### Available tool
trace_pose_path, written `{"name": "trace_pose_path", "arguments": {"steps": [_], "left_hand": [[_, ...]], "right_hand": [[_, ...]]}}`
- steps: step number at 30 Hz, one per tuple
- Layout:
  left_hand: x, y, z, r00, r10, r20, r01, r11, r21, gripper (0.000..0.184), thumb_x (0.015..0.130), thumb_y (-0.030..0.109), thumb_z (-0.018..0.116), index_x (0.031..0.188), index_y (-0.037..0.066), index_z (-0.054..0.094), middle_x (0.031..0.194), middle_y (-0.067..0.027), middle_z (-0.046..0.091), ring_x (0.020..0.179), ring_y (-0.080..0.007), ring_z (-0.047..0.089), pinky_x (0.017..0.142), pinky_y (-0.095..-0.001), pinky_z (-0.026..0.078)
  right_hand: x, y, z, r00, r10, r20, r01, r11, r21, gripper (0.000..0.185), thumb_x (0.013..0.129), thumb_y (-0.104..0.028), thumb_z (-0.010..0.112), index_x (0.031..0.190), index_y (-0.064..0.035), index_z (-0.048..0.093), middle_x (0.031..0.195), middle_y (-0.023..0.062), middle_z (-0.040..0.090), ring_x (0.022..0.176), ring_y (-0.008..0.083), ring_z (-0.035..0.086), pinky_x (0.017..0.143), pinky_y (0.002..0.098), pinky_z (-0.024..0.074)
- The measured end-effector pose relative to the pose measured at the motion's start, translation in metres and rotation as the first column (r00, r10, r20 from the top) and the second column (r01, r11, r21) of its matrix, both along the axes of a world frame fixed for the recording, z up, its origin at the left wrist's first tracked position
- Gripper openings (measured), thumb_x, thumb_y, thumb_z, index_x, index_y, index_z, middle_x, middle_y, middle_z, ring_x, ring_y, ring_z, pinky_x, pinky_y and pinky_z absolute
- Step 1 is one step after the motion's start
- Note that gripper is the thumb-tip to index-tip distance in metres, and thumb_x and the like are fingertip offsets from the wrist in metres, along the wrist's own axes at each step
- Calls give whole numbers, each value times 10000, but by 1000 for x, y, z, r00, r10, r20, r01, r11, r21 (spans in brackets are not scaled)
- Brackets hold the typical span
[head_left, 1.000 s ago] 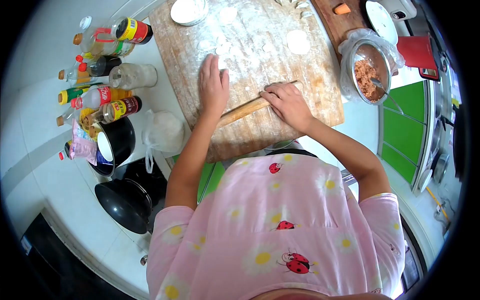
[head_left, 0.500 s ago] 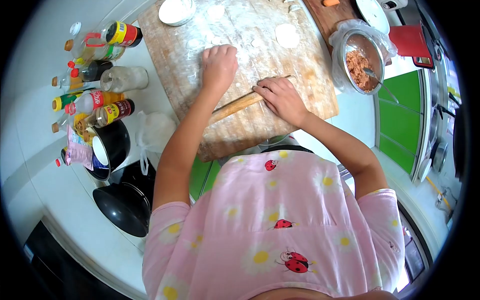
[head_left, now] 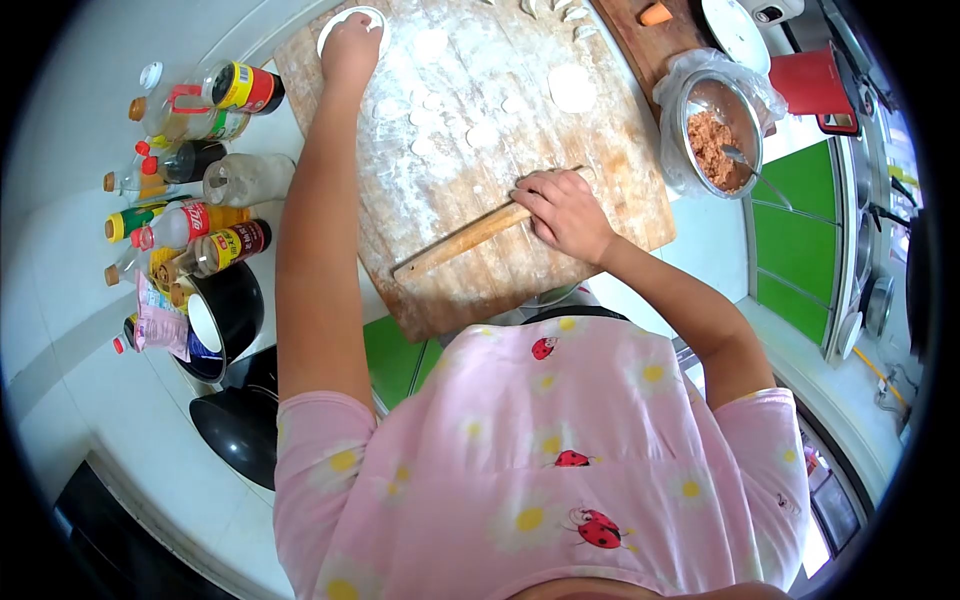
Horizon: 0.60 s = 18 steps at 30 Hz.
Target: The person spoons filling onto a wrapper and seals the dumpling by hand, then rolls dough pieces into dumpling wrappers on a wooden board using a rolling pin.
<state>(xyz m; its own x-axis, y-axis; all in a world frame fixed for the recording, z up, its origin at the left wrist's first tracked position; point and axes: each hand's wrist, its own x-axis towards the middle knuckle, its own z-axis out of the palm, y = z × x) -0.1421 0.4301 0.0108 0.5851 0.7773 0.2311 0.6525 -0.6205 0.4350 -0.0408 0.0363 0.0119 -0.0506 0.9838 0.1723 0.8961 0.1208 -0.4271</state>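
Observation:
My left hand (head_left: 352, 52) reaches into a white bowl (head_left: 379, 22) of white flour at the far left corner of the wooden board (head_left: 520, 255). Its fingers are bunched down against the flour, and their tips are hidden. My right hand (head_left: 566, 212) is closed over the right end of a wooden rolling pin (head_left: 462, 240), which lies slantwise on the board. Several small dough pieces (head_left: 481, 135) sit on the floured surface beyond the pin. A flat round dough wrapper (head_left: 572, 89) lies farther right.
At the right stands a metal bowl (head_left: 748, 120) of minced filling (head_left: 708, 145) with a spoon, wrapped in a plastic bag. Folded dumplings (head_left: 584, 32) lie at the board's far edge. Several bottles (head_left: 195, 224) and a black pot (head_left: 237, 300) line the left side.
My left hand has moved from the middle of the board up and left into the flour bowl, uncovering small dough pieces and the pin's left end. My right hand stays on the pin.

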Motion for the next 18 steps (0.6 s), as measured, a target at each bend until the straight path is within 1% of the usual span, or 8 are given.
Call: {"name": "trace_pose_path", "arguments": {"steps": [3, 4, 7, 8, 11, 14, 16, 18], "left_hand": [[11, 29, -16, 982, 34, -187, -50, 995, -82, 379, 832, 309, 661, 1128, 76, 706, 1089, -160, 715, 1048, -330, 665, 897, -412, 512], [2, 63, -51, 990, -13, -143, 7, 999, -47, 356, 840, 292, 652, 1123, 84, 712, 1091, -169, 715, 1006, -312, 688, 863, -400, 528], [-9, 69, -33, 993, 114, 13, -105, 953, -283, 362, 837, 295, 668, 1124, 78, 712, 1075, -168, 722, 924, -247, 718, 805, -367, 541], [-13, 60, -21, 982, 166, 90, -117, 909, -400, 314, 888, 242, 657, 1129, 49, 712, 1016, -129, 735, 848, -169, 717, 725, -306, 542], [-29, -12, 44, 922, 135, 363, 158, 724, -671, 267, 951, 190, 623, 1137, 18, 708, 973, -69, 723, 813, -127, 683, 707, -249, 520], [-47, -89, 76, 916, 135, 378, 225, 608, -762, 310, 966, 222, 614, 1121, -35, 686, 937, -45, 709, 850, -110, 674, 779, -226, 512], [-56, -134, 87, 943, 71, 326, 235, 553, -799, 312, 975, 234, 603, 1143, -16, 685, 974, -76, 720, 906, -147, 676, 810, -278, 521], [-57, -178, 97, 989, -2, 149, 122, 586, -801, 304, 968, 235, 608, 1163, 16, 686, 1045, -99, 707, 963, -181, 664, 836, -319, 518]], "right_hand": [[-2, 0, -2, 1000, -11, 22, 11, 1000, 5, 453, 788, -122, 663, 1235, -124, 592, 1245, 47, 581, 1219, 234, 526, 1053, 417, 393], [-3, 0, -3, 1000, -16, 25, 16, 1000, 3, 453, 787, -124, 661, 1234, -123, 592, 1246, 48, 581, 1220, 235, 526, 1054, 418, 394], [-2, 0, -6, 1000, -10, 9, 10, 1000, 3, 460, 778, -131, 660, 1233, -121, 592, 1251, 54, 581, 1226, 238, 522, 1061, 421, 391], [-2, 0, -7, 1000, -9, 4, 9, 1000, 13, 462, 776, -131, 660, 1233, -119, 592, 1252, 55, 580, 1226, 240, 521, 1063, 422, 390], [-1, 0, -6, 1000, -8, -4, 8, 999, 34, 469, 773, -130, 659, 1236, -116, 589, 1254, 60, 579, 1227, 245, 519, 1068, 425, 385], [-1, -1, -8, 1000, -7, 14, 6, 999, 37, 472, 773, -134, 659, 1238, -108, 583, 1256, 65, 578, 1226, 249, 517, 1076, 429, 382], [0, -1, -9, 1000, 1, -2, -1, 999, 48, 468, 776, -135, 658, 1237, -108, 583, 1259, 67, 576, 1224, 249, 517, 1077, 429, 380], [0, -2, -9, 1000, 6, -5, -5, 998, 59, 457, 781, -135, 656, 1231, -108, 583, 1261, 68, 575, 1218, 250, 518, 1073, 431, 381]]}}
